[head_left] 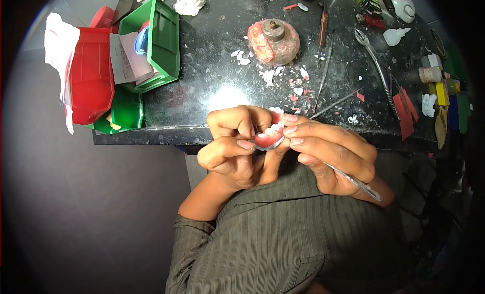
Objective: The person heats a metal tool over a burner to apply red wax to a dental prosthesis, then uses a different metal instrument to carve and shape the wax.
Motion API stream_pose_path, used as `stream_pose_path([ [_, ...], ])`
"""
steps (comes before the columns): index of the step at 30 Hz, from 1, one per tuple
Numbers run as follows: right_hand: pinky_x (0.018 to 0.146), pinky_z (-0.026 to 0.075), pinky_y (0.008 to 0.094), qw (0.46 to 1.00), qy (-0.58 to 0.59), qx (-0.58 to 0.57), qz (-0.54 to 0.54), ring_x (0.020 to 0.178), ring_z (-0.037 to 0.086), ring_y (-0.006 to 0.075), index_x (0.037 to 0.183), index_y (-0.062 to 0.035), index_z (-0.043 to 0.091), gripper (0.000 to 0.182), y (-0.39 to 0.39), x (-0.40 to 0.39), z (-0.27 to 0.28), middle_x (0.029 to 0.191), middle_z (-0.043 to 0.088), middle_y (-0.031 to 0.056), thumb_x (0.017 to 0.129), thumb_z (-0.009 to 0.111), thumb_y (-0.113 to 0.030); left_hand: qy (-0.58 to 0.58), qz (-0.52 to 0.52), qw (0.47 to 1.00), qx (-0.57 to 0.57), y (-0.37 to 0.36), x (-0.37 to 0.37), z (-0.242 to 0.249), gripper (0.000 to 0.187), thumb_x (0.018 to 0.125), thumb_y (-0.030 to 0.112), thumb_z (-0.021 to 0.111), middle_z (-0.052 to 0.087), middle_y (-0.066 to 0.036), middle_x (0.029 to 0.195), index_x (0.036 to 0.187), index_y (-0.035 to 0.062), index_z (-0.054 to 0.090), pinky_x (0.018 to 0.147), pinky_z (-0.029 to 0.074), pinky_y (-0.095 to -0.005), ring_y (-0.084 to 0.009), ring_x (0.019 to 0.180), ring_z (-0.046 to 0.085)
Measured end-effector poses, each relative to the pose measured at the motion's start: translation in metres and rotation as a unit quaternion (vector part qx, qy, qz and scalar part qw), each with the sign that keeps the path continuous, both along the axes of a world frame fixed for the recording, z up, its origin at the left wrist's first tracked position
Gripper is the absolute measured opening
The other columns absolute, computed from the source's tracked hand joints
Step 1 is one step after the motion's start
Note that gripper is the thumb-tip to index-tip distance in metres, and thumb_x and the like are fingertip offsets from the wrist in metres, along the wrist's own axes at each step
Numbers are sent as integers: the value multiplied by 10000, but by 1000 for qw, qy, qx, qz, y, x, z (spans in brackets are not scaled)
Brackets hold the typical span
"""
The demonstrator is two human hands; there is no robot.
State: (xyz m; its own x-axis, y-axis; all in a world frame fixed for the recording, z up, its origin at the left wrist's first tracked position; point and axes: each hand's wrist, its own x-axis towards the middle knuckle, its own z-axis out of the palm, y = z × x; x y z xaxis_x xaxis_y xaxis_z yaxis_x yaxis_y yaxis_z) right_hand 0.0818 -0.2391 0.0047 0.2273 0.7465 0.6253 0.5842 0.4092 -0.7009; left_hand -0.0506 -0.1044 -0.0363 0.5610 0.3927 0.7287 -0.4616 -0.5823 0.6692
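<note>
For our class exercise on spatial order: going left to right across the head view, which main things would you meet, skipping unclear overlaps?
Red bin, upper green bin, crumpled white tissue, left hand, pink-and-white denture, right hand, white squeeze bottle, yellow box.

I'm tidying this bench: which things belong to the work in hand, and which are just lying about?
In use: pink-and-white model teeth, in the left hand; thin silver metal tool, in the right hand.

Seemingly idle: crumpled white wad; small white plastic bottle; large green plastic bin.
</note>
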Motion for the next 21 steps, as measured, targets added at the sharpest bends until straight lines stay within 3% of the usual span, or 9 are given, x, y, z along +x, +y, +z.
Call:
stream_pose_path([
  [5,796,634,355,1000,-1,12,28,959,740,320,1007,70,706,160,2,1,-1,1004,725,195,897,711,-46,32,20,999,6,-1,-4,3,663,747,-127,718,369,-123,1028,1081,166,226,654,561,-341,-169,736,511],
  [10,760,634,336,1000,10,-10,-18,950,744,311,988,63,711,142,1,-1,1,969,731,186,897,712,-46,3,6,1000,2,-1,-1,1,659,744,-141,703,373,-122,1019,1086,165,229,654,568,-349,-170,733,512],
  [21,740,634,326,1000,12,-17,-6,937,746,305,966,64,716,130,0,-1,3,970,733,177,903,702,-50,-25,-10,1000,14,3,3,-4,642,757,-143,695,371,-112,1011,1076,164,230,609,547,-329,-153,689,482],
])
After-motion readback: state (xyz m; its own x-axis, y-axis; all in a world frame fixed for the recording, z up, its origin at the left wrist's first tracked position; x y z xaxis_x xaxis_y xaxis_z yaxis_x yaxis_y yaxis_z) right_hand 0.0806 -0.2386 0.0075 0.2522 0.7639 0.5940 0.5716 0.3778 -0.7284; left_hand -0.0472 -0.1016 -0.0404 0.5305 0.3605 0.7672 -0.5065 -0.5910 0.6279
